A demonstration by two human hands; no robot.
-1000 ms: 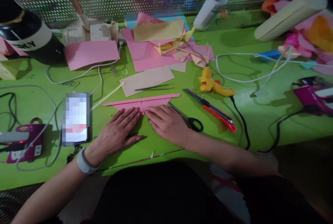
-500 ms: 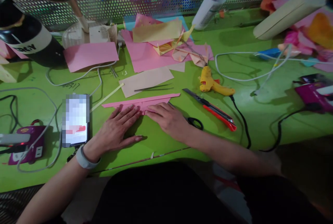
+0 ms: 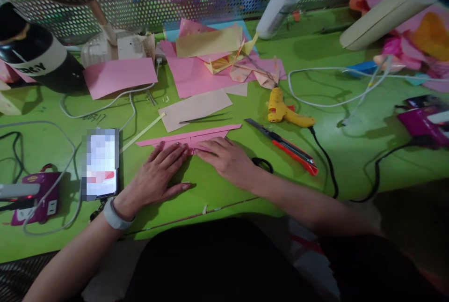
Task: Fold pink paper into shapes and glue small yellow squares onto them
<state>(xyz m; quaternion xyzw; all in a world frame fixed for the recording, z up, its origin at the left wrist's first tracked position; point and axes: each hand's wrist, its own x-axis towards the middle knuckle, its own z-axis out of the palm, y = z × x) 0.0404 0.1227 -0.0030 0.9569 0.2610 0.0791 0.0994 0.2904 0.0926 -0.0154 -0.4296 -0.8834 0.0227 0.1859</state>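
Folded pink paper strip [image 3: 189, 137]: our left hand [image 3: 159, 175] and right hand [image 3: 228, 160] flat, pressing, grasping nothing; best creased firmly outward.

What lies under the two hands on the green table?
Both the left hand and right hand press flat on a folded pink paper. Only its far edge shows; the part beneath the palms is covered.

Both the left hand [image 3: 159, 178] and right hand [image 3: 229, 161] press flat, fingers spread, on a folded pink paper [image 3: 189, 139] on the green table [image 3: 217, 194], scissors [image 3: 261, 164] just beside the right hand
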